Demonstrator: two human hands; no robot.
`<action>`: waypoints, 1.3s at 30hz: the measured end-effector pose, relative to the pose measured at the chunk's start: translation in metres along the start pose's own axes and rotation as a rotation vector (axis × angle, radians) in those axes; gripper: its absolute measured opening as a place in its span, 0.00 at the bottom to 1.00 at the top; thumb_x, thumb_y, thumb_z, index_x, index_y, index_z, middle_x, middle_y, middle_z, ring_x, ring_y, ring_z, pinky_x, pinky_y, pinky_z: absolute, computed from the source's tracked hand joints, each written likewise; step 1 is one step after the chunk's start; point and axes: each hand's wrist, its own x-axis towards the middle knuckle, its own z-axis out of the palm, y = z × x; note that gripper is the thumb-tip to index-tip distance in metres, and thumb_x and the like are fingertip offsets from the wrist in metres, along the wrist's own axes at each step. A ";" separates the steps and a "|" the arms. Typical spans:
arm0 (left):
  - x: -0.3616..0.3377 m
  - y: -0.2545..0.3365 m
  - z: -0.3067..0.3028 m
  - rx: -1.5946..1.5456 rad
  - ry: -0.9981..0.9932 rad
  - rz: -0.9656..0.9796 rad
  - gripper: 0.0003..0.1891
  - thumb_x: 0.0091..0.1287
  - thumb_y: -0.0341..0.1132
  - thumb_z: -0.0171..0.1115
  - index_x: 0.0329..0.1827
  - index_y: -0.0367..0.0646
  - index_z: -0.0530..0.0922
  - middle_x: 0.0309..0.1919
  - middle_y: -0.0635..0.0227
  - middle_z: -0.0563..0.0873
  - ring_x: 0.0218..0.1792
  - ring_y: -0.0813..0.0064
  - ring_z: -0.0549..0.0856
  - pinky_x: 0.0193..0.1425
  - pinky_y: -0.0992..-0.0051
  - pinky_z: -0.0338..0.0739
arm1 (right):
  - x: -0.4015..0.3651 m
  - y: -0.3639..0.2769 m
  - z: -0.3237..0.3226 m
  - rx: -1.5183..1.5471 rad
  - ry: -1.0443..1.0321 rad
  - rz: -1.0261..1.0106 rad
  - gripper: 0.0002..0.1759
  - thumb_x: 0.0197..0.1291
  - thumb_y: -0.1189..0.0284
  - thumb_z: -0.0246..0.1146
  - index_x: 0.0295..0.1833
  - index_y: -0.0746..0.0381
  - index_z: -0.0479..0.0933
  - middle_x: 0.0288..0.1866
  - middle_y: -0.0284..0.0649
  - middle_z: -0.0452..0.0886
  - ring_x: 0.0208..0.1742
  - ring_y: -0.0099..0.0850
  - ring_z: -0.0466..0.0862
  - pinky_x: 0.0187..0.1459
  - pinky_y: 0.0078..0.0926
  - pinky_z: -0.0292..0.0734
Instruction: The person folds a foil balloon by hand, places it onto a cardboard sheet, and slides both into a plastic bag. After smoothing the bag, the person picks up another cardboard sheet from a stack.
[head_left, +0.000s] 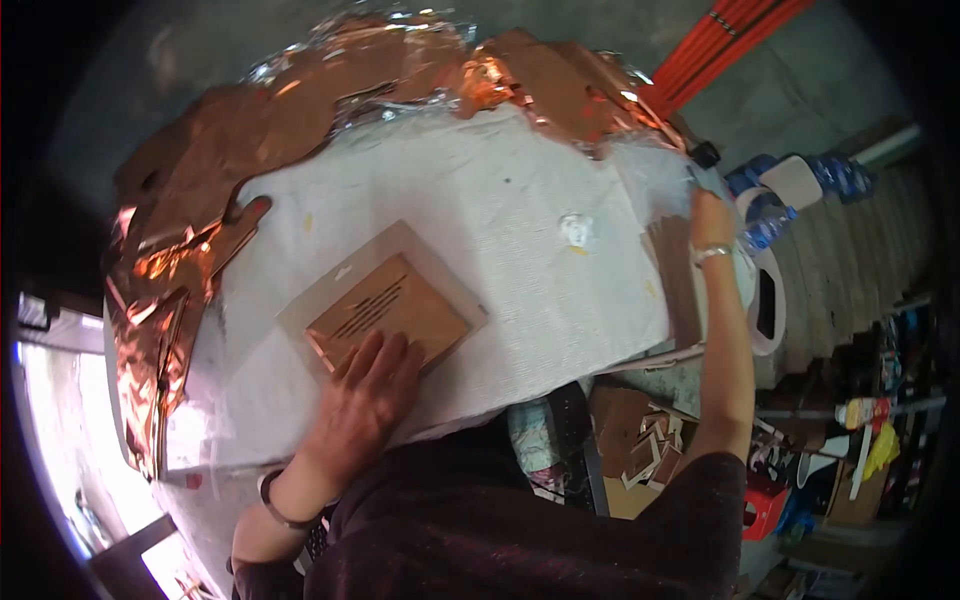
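I am pressing my left hand [375, 385], fingers spread flat, on the near corner of the copper-faced panel [390, 305], which is lying on a pale backing board [345, 272] in the middle of the white table cover [500, 200]. My right hand [710, 215] is reaching to the far right edge, beside a brown cardboard strip [678, 285]; I cannot tell whether it is gripping anything. The panel is looking light, thin and easily creased, so I am judging its edges the safest hold. Crumpled copper foil [200, 170] is lining the table's left side.

The left hand [372, 385] is covering a corner of the copper panel [390, 310]. Right of it, the right hand [710, 215] is blurring, grip unclear.
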 end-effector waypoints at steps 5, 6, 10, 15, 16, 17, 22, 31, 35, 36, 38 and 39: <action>0.005 -0.001 0.012 0.197 0.042 0.115 0.19 0.55 0.29 0.64 0.52 0.37 0.76 0.45 0.58 0.80 0.49 0.55 0.83 0.44 0.66 0.82 | -0.052 -0.021 -0.066 0.115 0.069 -0.060 0.09 0.64 0.71 0.57 0.41 0.64 0.78 0.35 0.51 0.83 0.34 0.48 0.84 0.34 0.42 0.78; 0.008 0.001 0.012 0.199 0.040 0.112 0.19 0.55 0.29 0.64 0.52 0.37 0.76 0.45 0.58 0.80 0.49 0.55 0.83 0.44 0.66 0.82 | -0.068 -0.028 -0.071 0.325 0.101 -0.136 0.08 0.63 0.73 0.58 0.42 0.65 0.79 0.35 0.49 0.83 0.32 0.44 0.84 0.33 0.38 0.78; 0.011 0.007 0.017 0.242 0.002 0.091 0.18 0.55 0.29 0.59 0.49 0.36 0.76 0.42 0.59 0.77 0.45 0.56 0.83 0.35 0.69 0.83 | -0.142 -0.096 -0.103 0.858 -0.118 -0.315 0.10 0.59 0.81 0.59 0.45 0.65 0.81 0.32 0.42 0.81 0.30 0.31 0.81 0.33 0.26 0.76; 0.013 0.009 0.023 0.262 0.001 0.047 0.15 0.55 0.30 0.58 0.46 0.37 0.76 0.40 0.60 0.76 0.44 0.59 0.82 0.30 0.68 0.82 | -0.198 -0.166 -0.133 1.052 -0.244 -0.482 0.10 0.56 0.80 0.64 0.45 0.62 0.83 0.35 0.40 0.79 0.31 0.35 0.81 0.35 0.26 0.77; 0.013 0.009 0.023 0.241 0.015 0.037 0.14 0.55 0.30 0.58 0.45 0.38 0.76 0.40 0.60 0.77 0.44 0.60 0.82 0.29 0.69 0.81 | -0.201 -0.173 -0.132 1.059 -0.213 -0.511 0.10 0.57 0.80 0.65 0.45 0.61 0.83 0.34 0.41 0.79 0.31 0.36 0.81 0.34 0.27 0.77; 0.013 0.009 0.023 0.220 0.028 0.028 0.13 0.54 0.30 0.58 0.44 0.38 0.76 0.40 0.60 0.77 0.43 0.60 0.82 0.29 0.69 0.81 | -0.203 -0.178 -0.131 1.059 -0.214 -0.513 0.10 0.57 0.80 0.65 0.45 0.61 0.83 0.34 0.41 0.79 0.31 0.36 0.81 0.34 0.27 0.77; 0.013 0.007 0.025 0.215 0.084 0.045 0.12 0.55 0.30 0.57 0.42 0.36 0.77 0.37 0.59 0.76 0.43 0.56 0.82 0.27 0.70 0.81 | -0.207 -0.197 -0.126 0.985 -0.129 -0.437 0.09 0.57 0.79 0.65 0.45 0.63 0.82 0.33 0.42 0.78 0.27 0.39 0.81 0.30 0.32 0.77; 0.010 0.008 0.028 0.271 0.115 0.104 0.12 0.54 0.30 0.57 0.40 0.33 0.78 0.35 0.54 0.75 0.44 0.49 0.79 0.33 0.70 0.82 | -0.199 -0.230 -0.125 0.806 -0.119 -0.303 0.04 0.58 0.75 0.65 0.36 0.62 0.76 0.33 0.44 0.80 0.29 0.47 0.82 0.29 0.40 0.77; 0.008 0.006 0.035 0.238 0.099 0.079 0.12 0.54 0.30 0.56 0.39 0.33 0.78 0.34 0.53 0.75 0.44 0.48 0.78 0.35 0.69 0.82 | -0.202 -0.221 -0.123 0.878 -0.037 -0.312 0.04 0.58 0.75 0.65 0.37 0.62 0.76 0.32 0.45 0.80 0.29 0.47 0.82 0.29 0.39 0.77; 0.008 0.006 0.035 0.236 0.098 0.078 0.12 0.54 0.30 0.56 0.39 0.33 0.78 0.34 0.53 0.75 0.44 0.48 0.78 0.35 0.69 0.82 | -0.203 -0.221 -0.121 0.855 -0.024 -0.302 0.05 0.57 0.75 0.65 0.37 0.62 0.76 0.32 0.44 0.81 0.28 0.46 0.82 0.29 0.38 0.78; 0.009 0.006 0.035 0.261 0.098 0.083 0.11 0.55 0.30 0.56 0.39 0.33 0.79 0.35 0.53 0.75 0.43 0.49 0.78 0.35 0.69 0.82 | -0.204 -0.223 -0.117 0.831 -0.012 -0.289 0.05 0.57 0.75 0.66 0.37 0.62 0.77 0.32 0.44 0.81 0.28 0.45 0.82 0.30 0.38 0.78; 0.009 0.007 0.034 0.260 0.096 0.084 0.11 0.55 0.30 0.56 0.39 0.33 0.79 0.35 0.53 0.75 0.43 0.49 0.78 0.35 0.69 0.82 | -0.202 -0.226 -0.114 0.828 0.017 -0.324 0.05 0.57 0.75 0.66 0.37 0.62 0.77 0.32 0.43 0.81 0.28 0.44 0.82 0.29 0.37 0.78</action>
